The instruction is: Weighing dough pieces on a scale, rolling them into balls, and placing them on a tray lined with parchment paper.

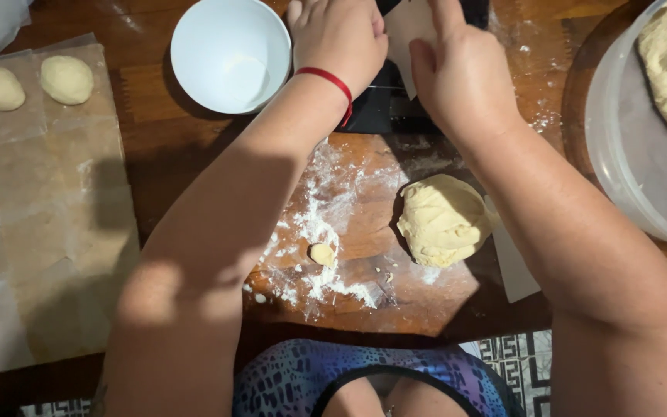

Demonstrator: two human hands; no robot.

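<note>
both hands up at the far edge of the worktop (179, 147). left hand (339, 38), red string on the wrist, lies palm down on a black slab (384, 112), fingers curled at its top edge; can't tell whether that grip is closed on anything. right hand (457, 73) grips a sheet of white paper (404, 35) over the same slab, fingers pinching its edge. white bowl (231, 54) just left of the left hand, touching nothing. nearer the body, between the forearms: dough lump (443, 220) on spilled flour (322, 224), small dough scrap (322, 254) near it, paper strip (512, 266) just beside the lump under the right forearm. far left: two dough balls (28, 83) side by side on parchment (40, 232). far right: clear tub (634, 154) with more dough inside.
</note>
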